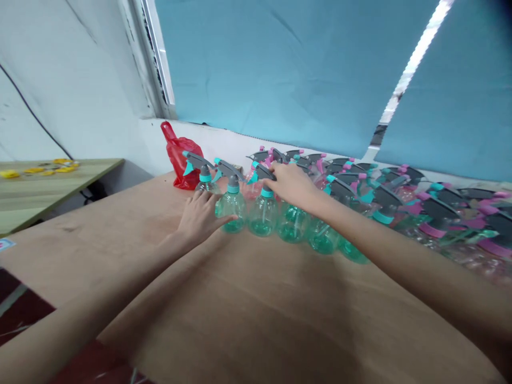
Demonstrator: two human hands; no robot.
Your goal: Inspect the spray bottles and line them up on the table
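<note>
Along the table stands a crowded row of round spray bottles, clear green with grey and teal spray heads. My left hand (202,213) lies against the leftmost bottle (205,181), partly covering its body. Its thumb stretches across the front of the neighbouring spray bottle (233,208), and its fingers are apart. My right hand (294,184) reaches over the row, its fingers closed at the grey head of the third spray bottle (262,213). The far side of that grip is hidden. More green spray bottles (291,221) stand below my right forearm.
Behind and to the right are several pink spray bottles (434,218) with grey heads. A red plastic bag (182,154) sits at the back left by the wall. Farther left, a second table (36,192) bears yellow pieces (64,165). A blue sheet (280,69) covers the window.
</note>
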